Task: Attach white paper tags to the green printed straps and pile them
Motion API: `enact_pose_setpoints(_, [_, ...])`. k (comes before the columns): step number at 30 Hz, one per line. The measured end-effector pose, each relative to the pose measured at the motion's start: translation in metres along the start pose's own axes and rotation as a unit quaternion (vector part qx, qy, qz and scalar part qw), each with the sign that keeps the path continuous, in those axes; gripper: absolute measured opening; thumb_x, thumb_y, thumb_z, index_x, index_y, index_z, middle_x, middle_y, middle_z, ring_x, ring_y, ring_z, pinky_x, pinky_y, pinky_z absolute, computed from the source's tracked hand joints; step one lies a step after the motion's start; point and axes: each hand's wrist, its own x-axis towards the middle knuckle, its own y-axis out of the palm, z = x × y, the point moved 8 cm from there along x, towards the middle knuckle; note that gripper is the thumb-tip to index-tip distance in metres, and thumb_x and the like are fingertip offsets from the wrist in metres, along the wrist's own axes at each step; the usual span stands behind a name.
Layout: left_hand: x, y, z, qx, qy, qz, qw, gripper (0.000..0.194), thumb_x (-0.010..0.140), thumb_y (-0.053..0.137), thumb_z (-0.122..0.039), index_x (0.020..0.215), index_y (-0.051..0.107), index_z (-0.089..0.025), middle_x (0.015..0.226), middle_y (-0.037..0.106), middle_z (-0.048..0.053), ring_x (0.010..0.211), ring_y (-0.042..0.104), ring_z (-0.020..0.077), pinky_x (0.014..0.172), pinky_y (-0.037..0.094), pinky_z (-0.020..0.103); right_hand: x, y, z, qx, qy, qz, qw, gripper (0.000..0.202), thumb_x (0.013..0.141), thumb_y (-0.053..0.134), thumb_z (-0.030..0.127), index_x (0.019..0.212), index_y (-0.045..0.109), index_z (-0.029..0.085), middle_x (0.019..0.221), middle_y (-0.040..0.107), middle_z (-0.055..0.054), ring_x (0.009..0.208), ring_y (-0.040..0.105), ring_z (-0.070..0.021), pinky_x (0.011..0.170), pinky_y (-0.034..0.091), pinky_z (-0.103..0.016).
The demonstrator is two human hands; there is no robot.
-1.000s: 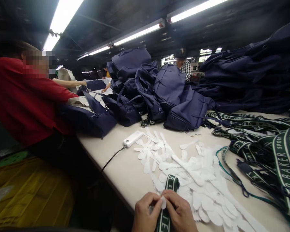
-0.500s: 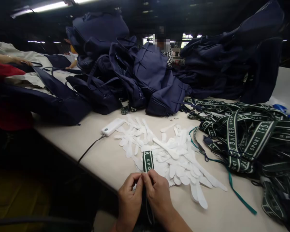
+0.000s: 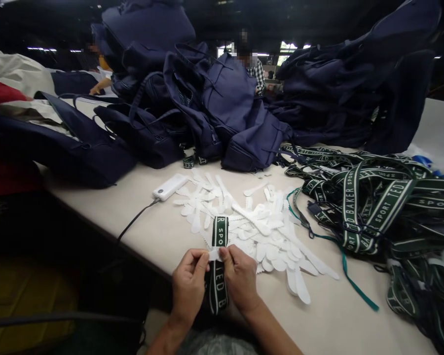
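A green lettered webbing strap (image 3: 219,288) with white edge lines runs up between my hands, its upper end resting over loose white strips. Across it lies a narrow white strip (image 3: 215,254). My left hand (image 3: 188,283) pinches the strip's left end between thumb and fingers. At the strap's right edge, my right hand (image 3: 240,276) is closed on the strip's other end; its curled fingers hide whether it also grips the webbing. Just beyond my hands spreads a pile of similar white strips (image 3: 277,264), several with rounded ends and some with toothed edges.
A white box-shaped device (image 3: 170,187) with a dark cable lies left of the pile. Tangled green straps (image 3: 385,207) cover the right side, with a teal ribbon (image 3: 358,291) trailing from them. Navy bags (image 3: 229,103) are heaped behind. People stand beyond and at left.
My hands have moved slightly apart, with the white strip now showing between them across the strap. More lettering shows below it. The view has shifted slightly.
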Motion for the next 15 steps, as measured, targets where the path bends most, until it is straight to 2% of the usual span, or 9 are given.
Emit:
enact_pose_setpoints(3, [0.003,0.007,0.005,-0.151,-0.109,0.038,0.982,0.032,0.071,0.079,-0.041,0.072,0.060,-0.015,0.059,0.051,-0.004,0.057,0.045,0.0083,0.055,0.040,0.017,0.004,-0.003,-0.004,0.020,0.031,0.006,0.999,0.046,0.100,0.044,0.042,0.059,0.045,0.019,0.055,0.044,0.004,0.053,0.040,-0.0107,0.055,0.029,-0.024])
enact_pose_setpoints(7, [0.010,0.019,0.005,-0.203,-0.176,0.086,0.959,0.041,0.063,0.083,-0.041,0.067,0.053,-0.015,0.056,0.045,-0.004,0.052,0.040,0.0061,0.051,0.040,0.016,0.014,-0.007,0.003,0.114,0.037,0.010,0.993,0.036,0.098,0.048,0.036,0.065,0.052,0.019,0.082,0.056,-0.001,0.074,0.054,-0.0129,0.071,0.042,-0.025])
enact_pose_setpoints(9, [0.014,0.023,0.009,-0.210,-0.188,0.094,0.955,0.045,0.058,0.085,-0.043,0.064,0.051,-0.015,0.054,0.043,-0.005,0.051,0.038,0.0055,0.050,0.039,0.016,0.019,-0.003,0.000,0.180,0.055,0.026,0.982,0.033,0.096,0.051,0.033,0.066,0.055,0.019,0.093,0.059,-0.004,0.084,0.058,-0.0146,0.079,0.045,-0.026])
enact_pose_setpoints(11, [0.017,0.026,0.012,-0.204,-0.183,0.096,0.957,0.044,0.059,0.084,-0.044,0.065,0.051,-0.015,0.055,0.044,-0.005,0.051,0.038,0.0056,0.050,0.039,0.016,0.020,0.002,-0.006,0.216,0.083,0.034,0.972,0.033,0.094,0.053,0.032,0.064,0.054,0.019,0.093,0.061,-0.005,0.087,0.059,-0.0158,0.080,0.046,-0.027])
enact_pose_setpoints(15, [0.016,0.023,0.006,-0.155,-0.132,0.093,0.975,0.032,0.071,0.077,-0.041,0.071,0.058,-0.015,0.060,0.051,-0.003,0.057,0.045,0.0087,0.056,0.041,0.019,0.019,-0.005,-0.008,0.199,0.089,-0.010,0.976,0.032,0.093,0.054,0.029,0.062,0.049,0.019,0.093,0.058,-0.004,0.087,0.058,-0.0158,0.081,0.046,-0.028])
